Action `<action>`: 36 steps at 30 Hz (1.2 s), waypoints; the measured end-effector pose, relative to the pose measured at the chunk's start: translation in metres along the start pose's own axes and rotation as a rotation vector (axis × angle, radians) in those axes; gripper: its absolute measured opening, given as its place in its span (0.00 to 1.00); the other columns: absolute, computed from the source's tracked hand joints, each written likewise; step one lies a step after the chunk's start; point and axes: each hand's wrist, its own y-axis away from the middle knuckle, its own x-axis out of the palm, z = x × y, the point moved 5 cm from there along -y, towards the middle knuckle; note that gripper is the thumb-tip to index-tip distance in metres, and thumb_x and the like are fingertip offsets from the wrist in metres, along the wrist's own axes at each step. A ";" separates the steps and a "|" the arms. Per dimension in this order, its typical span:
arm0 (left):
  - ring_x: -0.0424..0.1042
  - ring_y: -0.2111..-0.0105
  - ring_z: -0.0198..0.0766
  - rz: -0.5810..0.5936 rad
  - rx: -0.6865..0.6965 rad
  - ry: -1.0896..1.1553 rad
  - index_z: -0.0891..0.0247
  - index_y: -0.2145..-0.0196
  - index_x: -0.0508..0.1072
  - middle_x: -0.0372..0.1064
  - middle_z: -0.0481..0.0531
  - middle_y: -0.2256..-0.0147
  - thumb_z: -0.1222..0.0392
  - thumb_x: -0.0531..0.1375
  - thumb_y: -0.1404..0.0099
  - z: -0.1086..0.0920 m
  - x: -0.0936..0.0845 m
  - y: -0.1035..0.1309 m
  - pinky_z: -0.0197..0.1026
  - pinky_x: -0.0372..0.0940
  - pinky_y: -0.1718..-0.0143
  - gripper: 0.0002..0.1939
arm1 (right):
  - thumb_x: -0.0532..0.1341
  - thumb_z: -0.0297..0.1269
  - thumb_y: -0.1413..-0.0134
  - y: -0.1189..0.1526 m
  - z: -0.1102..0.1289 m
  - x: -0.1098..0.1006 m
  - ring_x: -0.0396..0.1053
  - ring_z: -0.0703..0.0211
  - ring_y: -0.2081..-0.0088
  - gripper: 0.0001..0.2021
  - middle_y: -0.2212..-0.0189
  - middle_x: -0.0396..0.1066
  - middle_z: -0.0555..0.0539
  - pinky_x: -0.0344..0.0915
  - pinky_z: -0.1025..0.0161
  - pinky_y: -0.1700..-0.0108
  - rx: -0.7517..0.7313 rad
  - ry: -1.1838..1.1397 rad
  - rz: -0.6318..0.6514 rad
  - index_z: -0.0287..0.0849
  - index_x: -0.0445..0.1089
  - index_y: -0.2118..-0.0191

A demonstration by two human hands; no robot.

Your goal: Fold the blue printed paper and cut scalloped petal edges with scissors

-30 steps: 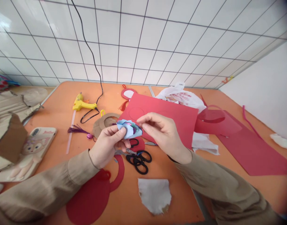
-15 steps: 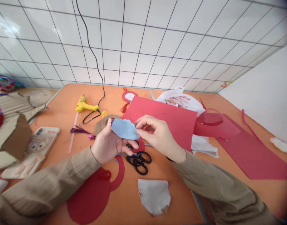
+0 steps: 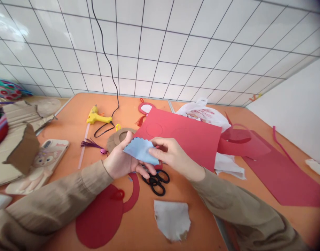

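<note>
A light blue piece with a scalloped edge [image 3: 140, 150] is held up above the table between both hands. My left hand [image 3: 123, 161] supports it from the left and beneath, palm up, with the thumb at its left end. My right hand [image 3: 172, 155] pinches its right side between thumb and fingers. Black-handled scissors [image 3: 157, 183] lie just below the hands, their blades hidden. Behind my right hand is a large red sheet [image 3: 191, 136] with circles drawn on it. Red cut-out shapes [image 3: 99, 219] rest at the lower left, and a whitish scrap [image 3: 172, 219] lies nearer the front.
A yellow glue gun [image 3: 98, 117] with a black cord, a purple tassel [image 3: 90, 143] and a phone [image 3: 45, 164] lie left. Cardboard [image 3: 16, 153] is at the far left. A white plastic bag [image 3: 207, 115] and a long red sheet [image 3: 282, 170] are on the right.
The blue piece has tilted, its right end now lower. My right thumb has moved over its face, and my left thumb is raised more. The view has shifted slightly.
</note>
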 end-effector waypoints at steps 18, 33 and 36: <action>0.74 0.76 0.35 -0.369 0.340 -0.119 0.69 0.65 0.76 0.77 0.57 0.69 0.54 0.67 0.42 -0.008 -0.018 0.001 0.31 0.66 0.80 0.14 | 0.64 0.39 0.50 -0.007 -0.016 -0.014 0.60 0.66 0.78 0.11 0.81 0.64 0.53 0.59 0.67 0.74 -0.121 -0.193 -0.377 0.40 0.68 0.78; 0.58 0.89 0.26 -0.505 0.500 -0.586 0.67 0.78 0.73 0.65 0.46 0.88 0.50 0.69 0.48 -0.010 -0.014 0.008 0.30 0.50 0.87 0.17 | 0.61 0.41 0.50 -0.004 -0.019 0.002 0.49 0.68 0.79 0.16 0.83 0.49 0.56 0.48 0.67 0.79 -0.252 0.095 -0.346 0.43 0.56 0.81; 0.56 0.88 0.25 -0.538 0.562 -0.601 0.67 0.80 0.71 0.62 0.45 0.89 0.49 0.68 0.47 -0.015 -0.012 0.010 0.29 0.50 0.87 0.18 | 0.61 0.40 0.49 -0.001 -0.015 0.004 0.50 0.68 0.79 0.16 0.83 0.50 0.56 0.49 0.67 0.79 -0.281 0.102 -0.334 0.43 0.56 0.80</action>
